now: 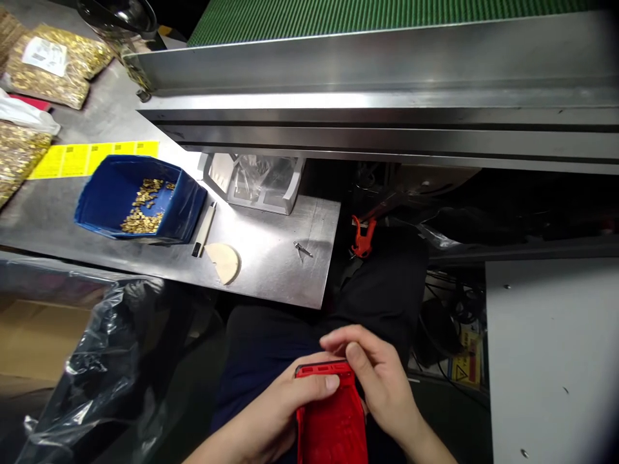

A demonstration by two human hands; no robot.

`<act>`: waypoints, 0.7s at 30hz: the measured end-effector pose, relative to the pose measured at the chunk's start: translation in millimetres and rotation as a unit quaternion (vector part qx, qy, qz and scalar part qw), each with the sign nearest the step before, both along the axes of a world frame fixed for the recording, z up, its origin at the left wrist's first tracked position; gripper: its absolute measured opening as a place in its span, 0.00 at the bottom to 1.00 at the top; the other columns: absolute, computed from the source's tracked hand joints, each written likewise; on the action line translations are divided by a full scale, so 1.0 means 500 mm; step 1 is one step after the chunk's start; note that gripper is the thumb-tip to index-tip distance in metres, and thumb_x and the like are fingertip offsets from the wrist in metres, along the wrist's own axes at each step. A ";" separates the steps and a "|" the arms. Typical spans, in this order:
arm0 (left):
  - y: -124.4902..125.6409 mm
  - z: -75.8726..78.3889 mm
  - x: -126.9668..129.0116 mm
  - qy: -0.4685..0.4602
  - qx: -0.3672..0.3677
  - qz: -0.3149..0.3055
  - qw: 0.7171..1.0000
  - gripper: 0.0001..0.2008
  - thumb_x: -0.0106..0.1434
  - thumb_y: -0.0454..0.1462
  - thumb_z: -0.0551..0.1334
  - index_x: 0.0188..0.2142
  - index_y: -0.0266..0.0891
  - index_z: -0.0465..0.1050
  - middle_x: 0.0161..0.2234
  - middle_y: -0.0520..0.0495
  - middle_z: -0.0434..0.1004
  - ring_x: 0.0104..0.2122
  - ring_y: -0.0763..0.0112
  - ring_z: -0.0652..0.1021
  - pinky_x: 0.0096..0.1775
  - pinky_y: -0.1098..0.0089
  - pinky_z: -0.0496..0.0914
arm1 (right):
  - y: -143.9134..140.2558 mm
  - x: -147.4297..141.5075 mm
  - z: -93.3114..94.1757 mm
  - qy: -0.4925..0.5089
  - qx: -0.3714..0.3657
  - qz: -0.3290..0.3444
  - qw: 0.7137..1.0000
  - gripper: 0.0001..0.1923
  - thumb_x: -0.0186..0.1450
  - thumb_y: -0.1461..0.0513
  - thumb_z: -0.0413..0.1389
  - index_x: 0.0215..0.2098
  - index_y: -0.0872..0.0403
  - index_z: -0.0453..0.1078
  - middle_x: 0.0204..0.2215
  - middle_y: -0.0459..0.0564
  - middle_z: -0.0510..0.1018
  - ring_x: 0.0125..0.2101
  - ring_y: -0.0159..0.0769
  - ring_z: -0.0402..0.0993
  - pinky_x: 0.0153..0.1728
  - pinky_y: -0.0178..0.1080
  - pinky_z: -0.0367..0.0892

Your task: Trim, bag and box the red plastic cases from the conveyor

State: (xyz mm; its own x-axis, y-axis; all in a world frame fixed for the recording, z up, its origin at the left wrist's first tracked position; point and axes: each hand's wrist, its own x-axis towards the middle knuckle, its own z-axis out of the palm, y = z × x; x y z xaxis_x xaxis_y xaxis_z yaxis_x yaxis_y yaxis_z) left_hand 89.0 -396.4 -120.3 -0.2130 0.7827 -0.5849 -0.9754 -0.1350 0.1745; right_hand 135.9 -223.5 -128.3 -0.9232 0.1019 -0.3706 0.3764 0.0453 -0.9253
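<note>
Both hands have a closed grip on the red plastic part [331,419]: left hand [275,412] thumb across its top edge, right hand [382,380] fingers curled over it. It sits above the lap, below the table [280,258] holding a blue bin [140,200].

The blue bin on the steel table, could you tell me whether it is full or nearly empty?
Nearly empty. The blue bin holds only a thin scatter of small brass parts on its floor, with most of the blue bottom and walls bare.
</note>
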 end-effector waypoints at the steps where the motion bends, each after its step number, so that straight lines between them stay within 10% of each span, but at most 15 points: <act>1: -0.001 -0.002 0.002 -0.004 0.003 0.002 1.000 0.21 0.65 0.42 0.68 0.53 0.32 0.76 0.41 0.32 0.84 0.41 0.55 0.84 0.47 0.61 0.73 | 0.008 0.001 0.000 0.003 0.007 0.017 1.000 0.16 0.74 0.52 0.53 0.41 0.52 0.79 0.35 0.52 0.82 0.38 0.40 0.80 0.41 0.38 0.74; 7: -0.024 -0.012 0.006 0.025 0.048 0.032 0.998 0.27 0.67 0.55 0.63 0.55 0.37 0.69 0.45 0.28 0.83 0.46 0.48 0.83 0.49 0.53 0.71 | 0.082 -0.024 -0.044 -0.029 0.205 -0.202 0.957 0.21 0.73 0.48 0.52 0.29 0.52 0.70 0.13 0.38 0.61 0.14 0.27 0.56 0.17 0.30 0.54; 13: -0.058 -0.022 0.015 0.048 0.111 0.014 0.993 0.49 0.48 0.44 0.81 0.65 0.42 0.63 0.64 0.30 0.69 0.62 0.40 0.71 0.60 0.47 0.65 | 0.021 -0.201 -0.106 0.043 0.377 0.054 0.924 0.10 0.73 0.55 0.53 0.47 0.51 0.70 0.41 0.50 0.77 0.38 0.36 0.76 0.41 0.36 0.72; 21: -0.080 -0.033 0.025 0.019 0.077 0.058 0.995 0.44 0.49 0.40 0.80 0.64 0.38 0.67 0.61 0.29 0.74 0.60 0.37 0.74 0.58 0.45 0.68 | -0.074 -0.314 -0.160 0.023 0.462 0.113 0.879 0.10 0.72 0.58 0.52 0.47 0.54 0.69 0.46 0.59 0.75 0.49 0.49 0.72 0.47 0.44 0.67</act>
State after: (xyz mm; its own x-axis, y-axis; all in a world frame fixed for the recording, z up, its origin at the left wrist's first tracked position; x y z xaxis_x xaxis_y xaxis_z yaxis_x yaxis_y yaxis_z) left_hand 101.6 -436.4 -136.8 -0.3269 0.8314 -0.4494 -0.9447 -0.2744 0.1796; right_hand -21.2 -260.2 -208.2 -0.9704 0.1512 -0.1881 0.2240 0.8545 -0.4686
